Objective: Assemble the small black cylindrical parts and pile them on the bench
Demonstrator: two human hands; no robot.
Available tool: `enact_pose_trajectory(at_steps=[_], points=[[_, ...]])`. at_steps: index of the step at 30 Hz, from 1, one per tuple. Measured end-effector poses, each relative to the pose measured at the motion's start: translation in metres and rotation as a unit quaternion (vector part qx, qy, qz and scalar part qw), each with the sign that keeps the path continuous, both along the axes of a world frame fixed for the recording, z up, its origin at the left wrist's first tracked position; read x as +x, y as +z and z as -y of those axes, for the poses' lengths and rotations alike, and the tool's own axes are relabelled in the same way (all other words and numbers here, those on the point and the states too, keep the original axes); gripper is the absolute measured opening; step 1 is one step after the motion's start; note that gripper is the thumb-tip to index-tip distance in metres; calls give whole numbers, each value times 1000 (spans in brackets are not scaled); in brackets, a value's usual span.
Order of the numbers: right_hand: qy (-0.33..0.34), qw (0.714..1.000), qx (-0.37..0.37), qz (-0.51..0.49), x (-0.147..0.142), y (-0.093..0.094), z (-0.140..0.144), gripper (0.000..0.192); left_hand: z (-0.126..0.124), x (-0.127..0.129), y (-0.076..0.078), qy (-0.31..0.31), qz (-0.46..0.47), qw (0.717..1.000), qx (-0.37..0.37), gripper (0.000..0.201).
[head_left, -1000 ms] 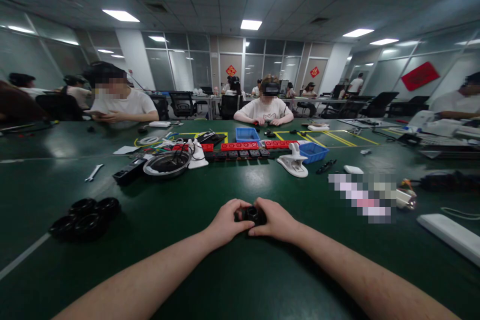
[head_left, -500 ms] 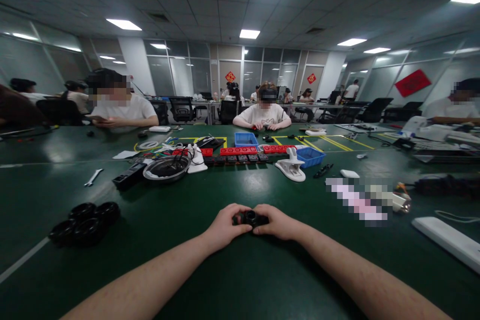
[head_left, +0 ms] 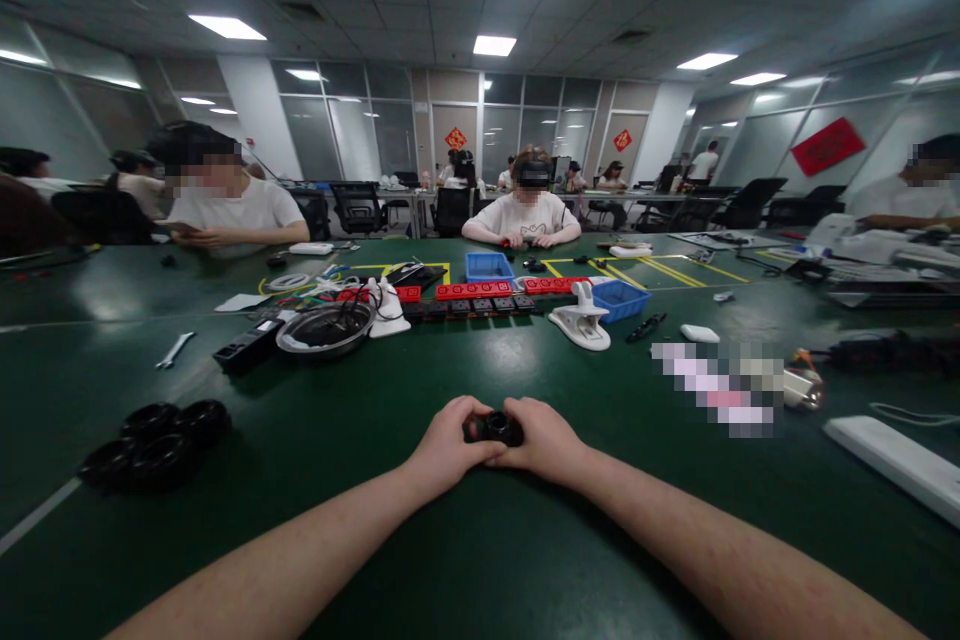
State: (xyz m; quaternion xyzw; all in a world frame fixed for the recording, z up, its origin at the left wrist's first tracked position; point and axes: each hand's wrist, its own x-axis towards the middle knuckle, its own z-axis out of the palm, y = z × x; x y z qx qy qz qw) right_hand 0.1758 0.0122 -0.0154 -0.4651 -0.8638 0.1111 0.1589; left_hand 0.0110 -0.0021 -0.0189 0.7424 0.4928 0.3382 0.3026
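1. No brand or label can be read; the 2 red diamond signs [head_left: 458, 138] on the far glass wall carry gold marks too small to make out.
2. The small black part [head_left: 495, 427] is dark, rounded and glossy, with a ring-like top; finer detail is hidden by the fingers.
3. It sits just above the green table [head_left: 480, 540], straight in front of the red socket strips [head_left: 474, 290] and well short of them.
4. The left hand [head_left: 448, 447] and the right hand [head_left: 545, 441] meet around the part, both closed on it, thumbs touching at its near side.
5. Left of the part, well apart, lies a cluster of black rings [head_left: 154, 440].
6. Right of it lies a white power strip [head_left: 892, 468].
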Motion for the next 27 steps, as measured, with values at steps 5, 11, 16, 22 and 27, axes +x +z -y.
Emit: enact_pose_trajectory(at_steps=[5,11,16,22,27], points=[[59,996,-33,-59,6,4,-2,54,2,-1,7,-24,-2,999,22,34],[134,978,-96,-129,16,6,-7,57,6,-1,12,-22,-2,999,22,45],[166,965,-157,-126,19,14,-7,35,8,-1,14,-24,-1,999,21,29],[188,957,-192,-113,23,19,-11,21,8,-4,16,-72,10,997,-6,32],[197,953,-203,-111,24,18,-14,18,5,-4,14,-79,11,997,-4,31]])
